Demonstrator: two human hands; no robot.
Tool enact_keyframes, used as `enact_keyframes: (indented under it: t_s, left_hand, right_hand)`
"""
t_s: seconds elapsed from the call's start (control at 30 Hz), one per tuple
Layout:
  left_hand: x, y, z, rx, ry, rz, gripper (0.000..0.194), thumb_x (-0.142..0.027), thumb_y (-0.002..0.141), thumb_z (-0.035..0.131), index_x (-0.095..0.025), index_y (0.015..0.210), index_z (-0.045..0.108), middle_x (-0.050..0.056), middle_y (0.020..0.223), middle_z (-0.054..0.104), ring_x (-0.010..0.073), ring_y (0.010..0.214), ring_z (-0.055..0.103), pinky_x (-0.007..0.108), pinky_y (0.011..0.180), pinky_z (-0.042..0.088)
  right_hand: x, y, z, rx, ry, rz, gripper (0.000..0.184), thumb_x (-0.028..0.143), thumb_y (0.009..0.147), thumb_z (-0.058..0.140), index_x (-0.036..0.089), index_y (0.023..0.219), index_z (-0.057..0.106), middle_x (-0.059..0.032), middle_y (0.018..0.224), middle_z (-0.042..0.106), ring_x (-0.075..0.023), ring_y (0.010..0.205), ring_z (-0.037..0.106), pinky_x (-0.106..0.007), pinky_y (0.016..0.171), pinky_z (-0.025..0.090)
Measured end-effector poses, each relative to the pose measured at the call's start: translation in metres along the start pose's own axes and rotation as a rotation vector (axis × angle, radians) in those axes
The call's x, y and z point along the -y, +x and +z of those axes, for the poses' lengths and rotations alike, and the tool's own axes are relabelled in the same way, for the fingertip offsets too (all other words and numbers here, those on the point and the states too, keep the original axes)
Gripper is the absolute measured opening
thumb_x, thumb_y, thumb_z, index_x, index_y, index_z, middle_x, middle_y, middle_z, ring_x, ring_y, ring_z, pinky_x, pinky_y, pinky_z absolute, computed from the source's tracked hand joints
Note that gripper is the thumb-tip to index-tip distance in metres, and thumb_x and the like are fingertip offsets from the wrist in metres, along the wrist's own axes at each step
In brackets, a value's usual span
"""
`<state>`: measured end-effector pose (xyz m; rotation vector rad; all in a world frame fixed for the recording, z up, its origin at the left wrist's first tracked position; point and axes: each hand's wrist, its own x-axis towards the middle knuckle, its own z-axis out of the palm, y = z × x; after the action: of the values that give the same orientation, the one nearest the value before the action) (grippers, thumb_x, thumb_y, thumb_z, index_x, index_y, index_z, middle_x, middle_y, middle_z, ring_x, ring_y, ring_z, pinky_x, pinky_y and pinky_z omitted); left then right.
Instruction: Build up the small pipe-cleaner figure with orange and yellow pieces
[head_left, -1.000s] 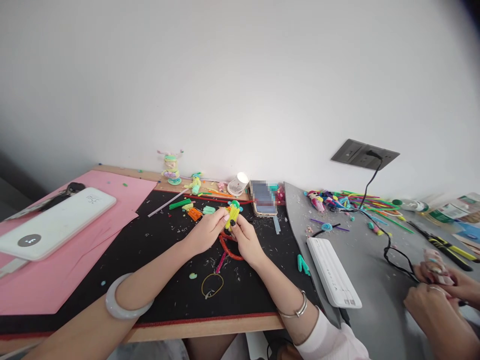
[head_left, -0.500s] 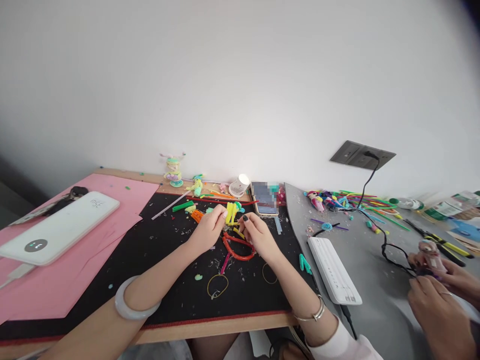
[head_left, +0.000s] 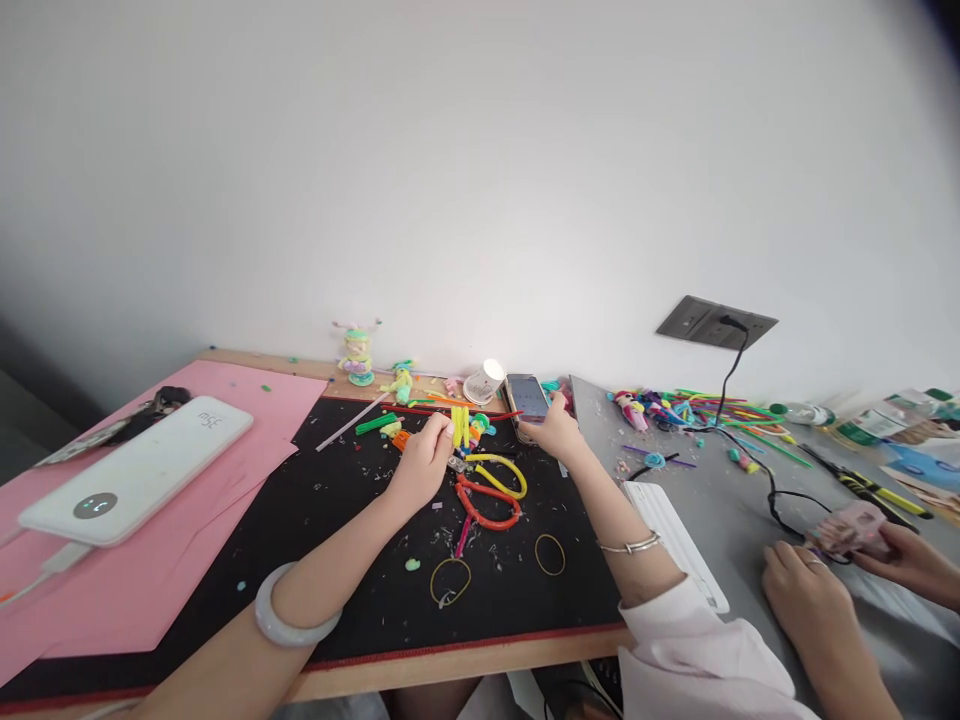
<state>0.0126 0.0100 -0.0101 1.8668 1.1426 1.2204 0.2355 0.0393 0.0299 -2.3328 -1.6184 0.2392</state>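
Yellow craft piece (head_left: 460,427): a small bundle of yellow strips, long axis upright, held just above the black mat (head_left: 360,540) near its far edge.
Left hand (head_left: 420,465): fingers pinch the bundle's lower end.
Right hand (head_left: 559,430): rests on the phone (head_left: 527,397) at the mat's far right corner; fingers curl round its edge.
Open room: the mat's near half is bare except for two thin rings (head_left: 550,553).
Edges: a wall backs the bench (head_left: 450,668); a pink sheet (head_left: 247,410) lies left.
Another person's hands (head_left: 806,590): far right, holding a small figure.
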Motion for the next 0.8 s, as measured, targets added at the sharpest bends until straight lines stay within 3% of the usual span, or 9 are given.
enact_keyframes:
  t_s: [0.13, 0.27, 0.5, 0.67, 0.8]
  left_hand:
    - [0.0, 0.001, -0.002, -0.011, 0.0, -0.008, 0.021, -0.03, 0.093, 0.029, -0.022, 0.075, 0.035, -0.005, 0.057, 0.04, 0.0125, 0.052, 0.042, 0.025, 0.056, 0.031]
    - [0.0, 0.001, -0.002, -0.013, -0.007, -0.005, 0.02, -0.03, 0.093, 0.029, -0.022, 0.075, 0.036, -0.005, 0.056, 0.039, 0.0125, 0.052, 0.04, 0.025, 0.056, 0.03]
    - [0.003, 0.002, -0.001, -0.075, -0.045, -0.033, 0.02, -0.031, 0.093, 0.029, -0.022, 0.075, 0.037, -0.005, 0.056, 0.038, 0.0123, 0.05, 0.039, 0.025, 0.053, 0.03]
    - [-0.002, 0.005, -0.011, -0.284, -0.159, -0.102, 0.023, -0.035, 0.092, 0.033, -0.022, 0.073, 0.035, -0.005, 0.055, 0.037, 0.0114, 0.05, 0.04, 0.023, 0.05, 0.032]
    - [-0.019, 0.016, -0.043, -0.551, -0.348, -0.031, 0.023, -0.036, 0.092, 0.038, -0.021, 0.074, 0.038, -0.006, 0.054, 0.04, 0.0083, 0.045, 0.038, 0.02, 0.043, 0.031]
  right_hand:
    - [0.019, 0.001, 0.008, -0.012, -0.115, 0.064, 0.083, 0.043, 0.067, 0.061, 0.013, 0.134, 0.021, -0.0242, 0.12, 0.051, -0.0395, 0.112, 0.049, -0.049, 0.085, 0.04]
    - [0.028, 0.003, 0.004, 0.008, -0.156, 0.097, 0.077, 0.038, 0.066, 0.062, 0.013, 0.129, 0.026, -0.0234, 0.114, 0.053, -0.0385, 0.109, 0.052, -0.045, 0.08, 0.043]
    - [0.009, 0.006, -0.027, 0.095, -0.166, 0.035, 0.067, 0.039, 0.064, 0.063, 0.013, 0.118, 0.034, -0.0181, 0.1, 0.061, -0.0321, 0.089, 0.062, -0.039, 0.069, 0.046]
    - [-0.01, -0.03, -0.07, 0.158, 0.016, -0.098, 0.064, 0.039, 0.065, 0.063, 0.015, 0.117, 0.036, -0.0096, 0.081, 0.063, -0.0222, 0.066, 0.063, -0.031, 0.056, 0.046]
    - [0.008, -0.066, -0.081, 0.239, 0.244, -0.277, 0.063, 0.033, 0.063, 0.066, 0.019, 0.117, 0.037, -0.0071, 0.081, 0.065, -0.0179, 0.06, 0.061, -0.027, 0.051, 0.043]
